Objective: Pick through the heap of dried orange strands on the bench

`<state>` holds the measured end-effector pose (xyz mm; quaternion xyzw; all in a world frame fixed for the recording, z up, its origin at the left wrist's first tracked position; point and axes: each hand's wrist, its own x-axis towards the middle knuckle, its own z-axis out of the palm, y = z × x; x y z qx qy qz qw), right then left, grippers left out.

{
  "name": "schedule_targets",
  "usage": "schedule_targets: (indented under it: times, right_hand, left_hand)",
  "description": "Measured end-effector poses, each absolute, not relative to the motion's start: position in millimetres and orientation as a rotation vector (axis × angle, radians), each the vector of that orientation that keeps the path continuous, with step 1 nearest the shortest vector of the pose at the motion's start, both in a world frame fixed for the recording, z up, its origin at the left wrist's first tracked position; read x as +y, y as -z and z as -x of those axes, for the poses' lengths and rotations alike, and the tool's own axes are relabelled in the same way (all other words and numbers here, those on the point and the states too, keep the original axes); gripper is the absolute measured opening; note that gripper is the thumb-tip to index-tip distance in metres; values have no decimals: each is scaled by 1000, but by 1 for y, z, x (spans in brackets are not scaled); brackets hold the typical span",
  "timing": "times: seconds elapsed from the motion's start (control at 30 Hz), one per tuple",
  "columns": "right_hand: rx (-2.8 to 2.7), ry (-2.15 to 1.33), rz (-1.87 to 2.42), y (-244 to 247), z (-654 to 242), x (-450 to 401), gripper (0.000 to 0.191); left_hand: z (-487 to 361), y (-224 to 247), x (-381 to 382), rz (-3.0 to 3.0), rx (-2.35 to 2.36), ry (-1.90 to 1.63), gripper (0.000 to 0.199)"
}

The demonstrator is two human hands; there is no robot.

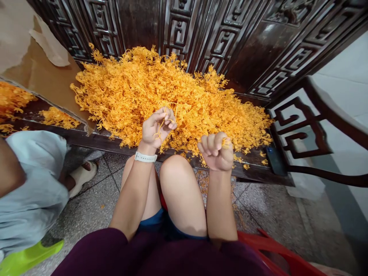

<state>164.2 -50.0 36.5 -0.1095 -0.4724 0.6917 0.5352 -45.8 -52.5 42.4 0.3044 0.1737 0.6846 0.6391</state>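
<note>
A large heap of orange plastic sprigs [161,88], thin stems with small claw-like tips, is piled on a dark wooden bench [253,174]. My left hand [156,130], with a pale watch band on its wrist, is in front of the heap. Its fingers are curled and pinch a thin orange sprig [161,126] whose stem loops over the fingertips. To its right, my right hand [215,151] is closed at the heap's front edge. A small orange tip [226,143] sticks out between its thumb and forefinger; the rest of that piece is hidden.
Behind the heap rises the bench's carved back [138,23]. Cardboard [57,84] stands at its left, and a dark phone [276,161] lies near the armrest [310,145]. Another person's leg [34,184] is close on my left. A red plastic stool [267,249] shows at lower right.
</note>
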Motion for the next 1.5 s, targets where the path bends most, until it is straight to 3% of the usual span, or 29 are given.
schedule_targets:
  times: [0.13,0.3,0.43,0.5,0.6,0.73,0.87,1.13,1.37,1.5]
  right_hand:
    - [-1686,-1755,363,-39,-167,-60,16]
    - [-1954,-1839,332,-43,-162,-63,17]
    - [-1398,-1788,236,-34,-166,-50,22]
    - [-1000,-1743,361,-29,-168,-41,27]
    - [-743,-1767,601,-25,-167,-32,18]
    - [-851,-1643,835,-23,-157,-36,13]
    - [-1302,-1172,906,-22,-151,-42,24]
    - [-1774,-855,878,-22,-168,-43,36]
    - [-1647,-885,860,-20,-165,-42,10]
    - [-1428,-1055,820,-21,-160,-45,7]
  left_hand:
    - [56,-42,-51,-731,448,-1500,22]
    - [50,-39,-49,-788,462,-1455,23]
    - [49,-33,-45,-956,583,-1442,17]
    - [47,-29,-44,-1132,708,-1470,15]
    - [39,-23,-43,-1567,1043,-1551,16]
    - [22,-16,-46,-2169,1439,-1397,15]
    - [4,-13,-51,-2484,1542,-1182,18]
    - [3,-16,-56,-2588,1539,-994,25]
    - [4,-7,-48,-2296,1220,-1240,18]
    - [5,-11,-46,-2147,1093,-1376,12]
